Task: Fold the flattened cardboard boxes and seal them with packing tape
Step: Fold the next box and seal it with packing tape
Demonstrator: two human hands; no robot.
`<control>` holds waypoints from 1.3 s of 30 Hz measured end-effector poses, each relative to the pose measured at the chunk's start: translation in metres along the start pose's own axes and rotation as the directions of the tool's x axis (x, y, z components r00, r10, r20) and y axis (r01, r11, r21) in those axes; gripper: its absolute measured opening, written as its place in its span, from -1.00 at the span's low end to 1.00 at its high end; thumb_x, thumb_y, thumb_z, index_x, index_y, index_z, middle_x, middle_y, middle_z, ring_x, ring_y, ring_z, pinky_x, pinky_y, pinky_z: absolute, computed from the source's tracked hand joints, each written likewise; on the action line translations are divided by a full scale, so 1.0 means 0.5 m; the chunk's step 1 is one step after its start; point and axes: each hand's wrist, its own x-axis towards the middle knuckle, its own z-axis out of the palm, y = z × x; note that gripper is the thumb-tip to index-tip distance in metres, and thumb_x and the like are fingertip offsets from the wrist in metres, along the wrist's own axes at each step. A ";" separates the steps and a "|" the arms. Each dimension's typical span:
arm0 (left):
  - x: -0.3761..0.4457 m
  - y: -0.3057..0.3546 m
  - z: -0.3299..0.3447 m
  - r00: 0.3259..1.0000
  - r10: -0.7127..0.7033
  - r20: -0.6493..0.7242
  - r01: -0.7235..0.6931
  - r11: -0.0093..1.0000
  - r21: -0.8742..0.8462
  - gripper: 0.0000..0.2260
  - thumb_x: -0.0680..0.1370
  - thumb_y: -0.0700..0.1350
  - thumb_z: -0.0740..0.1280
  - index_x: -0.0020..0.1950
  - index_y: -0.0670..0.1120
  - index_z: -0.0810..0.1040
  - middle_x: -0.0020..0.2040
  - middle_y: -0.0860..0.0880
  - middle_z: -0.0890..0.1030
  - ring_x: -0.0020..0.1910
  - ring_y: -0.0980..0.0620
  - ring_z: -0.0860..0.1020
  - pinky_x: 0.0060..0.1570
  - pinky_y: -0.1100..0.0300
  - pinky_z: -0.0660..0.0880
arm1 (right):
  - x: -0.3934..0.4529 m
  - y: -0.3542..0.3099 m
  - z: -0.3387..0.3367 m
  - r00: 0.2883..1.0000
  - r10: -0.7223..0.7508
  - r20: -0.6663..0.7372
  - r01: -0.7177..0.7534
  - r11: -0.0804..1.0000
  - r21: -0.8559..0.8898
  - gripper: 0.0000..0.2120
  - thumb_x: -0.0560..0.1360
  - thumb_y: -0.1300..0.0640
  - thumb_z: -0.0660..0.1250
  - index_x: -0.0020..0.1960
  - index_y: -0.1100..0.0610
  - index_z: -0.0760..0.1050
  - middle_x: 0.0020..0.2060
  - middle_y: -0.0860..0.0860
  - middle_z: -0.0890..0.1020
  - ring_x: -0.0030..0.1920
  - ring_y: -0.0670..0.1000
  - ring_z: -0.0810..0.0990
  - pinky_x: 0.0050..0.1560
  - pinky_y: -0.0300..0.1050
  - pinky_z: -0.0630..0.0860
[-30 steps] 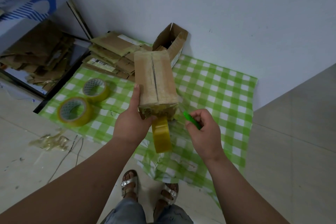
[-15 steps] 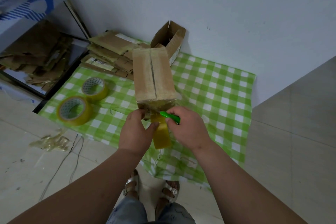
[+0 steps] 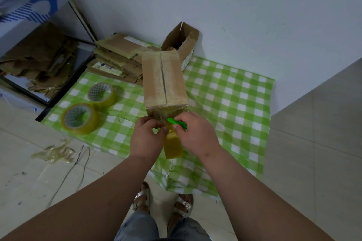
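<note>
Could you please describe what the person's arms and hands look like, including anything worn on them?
Both forearms are bare up to the frame edge, with no sleeves visible. The left hand and right hand wear no gloves, and no rings, watch or bracelets show on the fingers or wrists. The hands look broad and rounded, with short fingers.

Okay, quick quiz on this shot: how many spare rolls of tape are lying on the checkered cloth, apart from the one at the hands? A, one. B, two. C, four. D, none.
B: two yellowish rolls lie left of the box, the near roll and the far roll, both on the green checkered cloth.
</note>
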 end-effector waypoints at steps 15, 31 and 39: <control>0.008 0.004 -0.006 1.000 0.007 -0.012 -0.006 1.000 0.024 -0.83 0.53 -0.05 0.43 -0.23 0.09 0.52 0.29 0.01 0.46 -0.11 0.21 0.43 -0.10 0.31 0.26 | -0.002 0.020 -0.016 0.999 0.046 -0.028 -0.049 0.993 -0.108 -0.83 0.55 0.04 0.31 0.08 0.06 0.60 -0.07 -0.01 0.59 -0.12 0.04 0.56 -0.19 -0.08 0.49; 0.014 -0.012 -0.022 0.989 0.118 0.089 -0.127 0.987 0.095 -0.82 0.53 -0.07 0.44 -0.26 0.07 0.55 0.19 0.14 0.45 -0.02 0.11 0.47 -0.10 0.27 0.29 | -0.021 0.131 0.010 0.850 0.509 0.136 -0.462 0.845 -0.271 -0.49 0.59 0.07 0.20 0.52 -0.08 0.25 0.44 0.00 0.36 0.41 0.10 0.35 0.39 0.18 0.18; 0.011 -0.015 -0.042 0.912 0.408 -0.051 -0.388 0.894 0.223 -0.92 0.39 -0.23 0.56 -0.22 -0.12 0.68 -0.02 -0.08 0.42 -0.04 -0.10 0.43 -0.08 0.07 0.40 | 0.051 0.013 -0.014 0.991 0.019 -0.133 -0.019 1.000 0.008 -0.24 0.45 -0.32 0.23 0.55 -0.13 0.05 0.47 -0.01 0.30 0.46 0.06 0.29 0.40 0.19 0.30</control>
